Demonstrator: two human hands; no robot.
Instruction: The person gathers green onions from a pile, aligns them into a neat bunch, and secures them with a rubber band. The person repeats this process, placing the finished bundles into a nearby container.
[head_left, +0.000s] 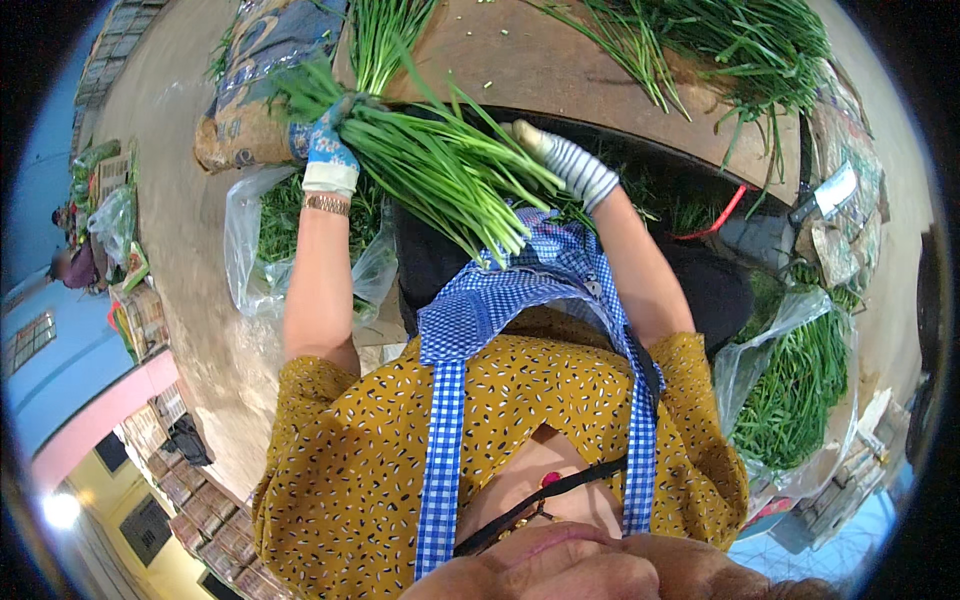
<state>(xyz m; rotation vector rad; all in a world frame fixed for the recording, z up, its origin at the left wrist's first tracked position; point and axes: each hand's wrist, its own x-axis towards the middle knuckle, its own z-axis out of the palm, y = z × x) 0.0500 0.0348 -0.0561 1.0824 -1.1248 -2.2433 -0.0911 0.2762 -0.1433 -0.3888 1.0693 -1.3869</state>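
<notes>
My left hand (332, 150), in a blue floral glove, is closed on a bunch of long green chive-like stalks (445, 170). The bunch lies diagonally across the front of my blue checked apron (470, 300), leafy end at upper left, pale cut ends toward lower right. My right hand (560, 160), in a striped glove with cream fingertips, is just right of the bunch, below the edge of a wooden board (520, 60). Its fingers are curled and partly behind stalks; what they hold, if anything, I cannot make out.
More greens (740, 50) and loose stalks lie on the board. A cleaver (830, 190) is at its right. A sack (240, 80) is upper left. Open plastic bags of greens (790, 390) flank me. A person (75, 262) is among produce at the far left.
</notes>
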